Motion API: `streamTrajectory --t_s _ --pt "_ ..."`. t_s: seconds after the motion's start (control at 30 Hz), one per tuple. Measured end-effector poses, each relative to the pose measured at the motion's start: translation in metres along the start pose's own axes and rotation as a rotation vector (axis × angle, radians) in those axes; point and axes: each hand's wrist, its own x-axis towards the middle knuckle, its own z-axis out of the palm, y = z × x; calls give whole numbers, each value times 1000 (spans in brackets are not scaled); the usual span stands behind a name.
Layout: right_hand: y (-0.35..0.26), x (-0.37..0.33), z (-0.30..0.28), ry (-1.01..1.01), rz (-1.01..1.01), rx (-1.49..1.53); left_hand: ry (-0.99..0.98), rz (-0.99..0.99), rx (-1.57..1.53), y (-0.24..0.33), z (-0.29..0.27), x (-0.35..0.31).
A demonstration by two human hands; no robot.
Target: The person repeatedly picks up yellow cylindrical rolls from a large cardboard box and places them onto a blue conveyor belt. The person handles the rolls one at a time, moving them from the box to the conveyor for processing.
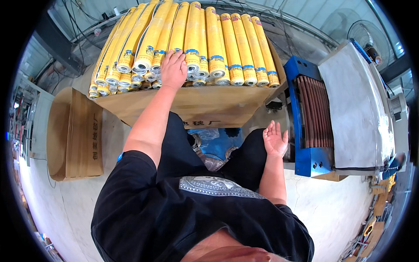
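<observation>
Dozens of yellow rolls with blue bands fill our view at twelve o'clock, stacked lengthwise on a cardboard box, round ends facing us. Our left hand lies spread on those ends, gripping nothing that we can see. Our right hand hangs open and empty at three o'clock beside the blue roller machine. Lower rolls stay hidden.
</observation>
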Motion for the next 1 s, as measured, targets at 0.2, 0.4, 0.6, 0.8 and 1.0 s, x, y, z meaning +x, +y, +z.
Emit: streamTrajectory --t_s 0.2,0.4,0.6,0.8,1.0 --pt "0 0 3 2 -2 2 -15 5 26 -5 4 -2" --pt "-1 1 1 5 -5 12 -30 5 43 -5 4 -2" --pt "0 1 1 7 -10 20 -33 3 51 -3 4 -1" --pt "0 1 1 5 -12 23 -36 -5 49 -3 3 -1" --pt "-1 0 1 -5 -7 24 -35 -2 39 -2 2 -1"
